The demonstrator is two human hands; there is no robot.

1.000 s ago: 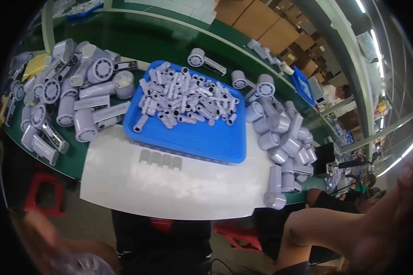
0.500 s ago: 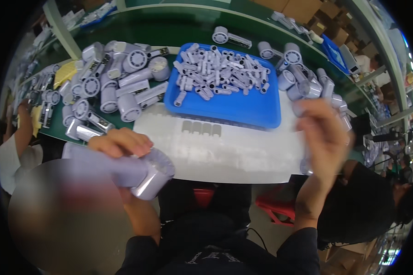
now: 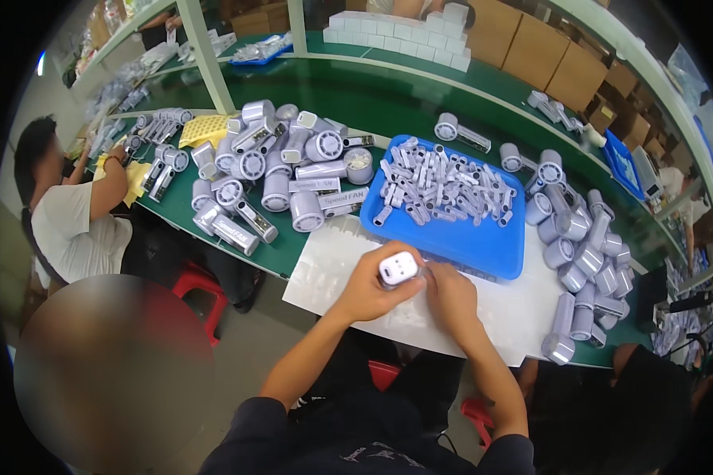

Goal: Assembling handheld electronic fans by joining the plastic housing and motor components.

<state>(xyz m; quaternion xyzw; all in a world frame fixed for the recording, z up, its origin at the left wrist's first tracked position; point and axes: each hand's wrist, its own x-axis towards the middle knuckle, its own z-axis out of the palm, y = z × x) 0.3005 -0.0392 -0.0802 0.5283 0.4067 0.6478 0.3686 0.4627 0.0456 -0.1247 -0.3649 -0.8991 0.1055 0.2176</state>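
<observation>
My left hand (image 3: pixel 370 286) grips a white fan unit (image 3: pixel 398 268) held over the white sheet (image 3: pixel 515 317) at the table's near edge. My right hand (image 3: pixel 450 290) is closed against the same unit from the right, fingers curled on its side. Just beyond the hands stands a blue tray (image 3: pixel 483 245) heaped with small grey handle parts (image 3: pixel 444 186). What lies under my hands is hidden.
Piles of grey fan bodies lie left (image 3: pixel 277 178) and right (image 3: pixel 582 253) of the tray on the green table (image 3: pixel 404 103). A person in a white shirt (image 3: pixel 71 222) works at the left. Red stools (image 3: pixel 206 297) stand below. Cardboard boxes (image 3: pixel 562 67) line the back.
My hands have come together at the sheet's middle, now holding one small white unit. The larger grey fan body that my left hand held has gone from it. The view has shifted.
</observation>
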